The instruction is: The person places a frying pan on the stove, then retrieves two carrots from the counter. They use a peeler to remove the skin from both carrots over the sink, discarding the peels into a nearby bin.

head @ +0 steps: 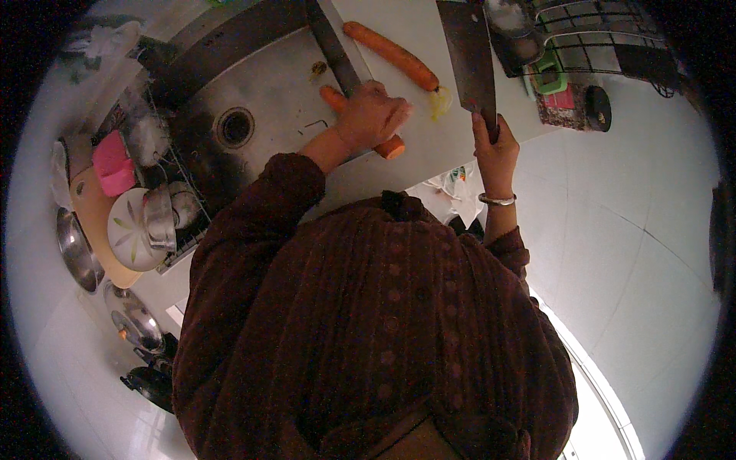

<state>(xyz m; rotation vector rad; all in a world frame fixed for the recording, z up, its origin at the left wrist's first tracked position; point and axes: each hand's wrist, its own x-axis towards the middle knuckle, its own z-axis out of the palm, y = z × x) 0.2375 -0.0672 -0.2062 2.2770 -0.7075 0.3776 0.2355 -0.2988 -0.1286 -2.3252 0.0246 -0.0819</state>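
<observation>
A carrot lies across the sink's near right edge, and my left hand is closed around its middle. Its near end looks cut flat; the far end pokes out beyond my fingers. In my right hand is the handle of a cleaver, its broad blade pointing away from me. Between the two hands, a second whole carrot rests on the pale countertop. Yellowish scraps lie at that carrot's near end.
The steel sink with its drain is at left. Beyond it, a dish rack holds a patterned plate, a pink item and a cutting board. At right stand a black wire rack and a dark-lidded jar.
</observation>
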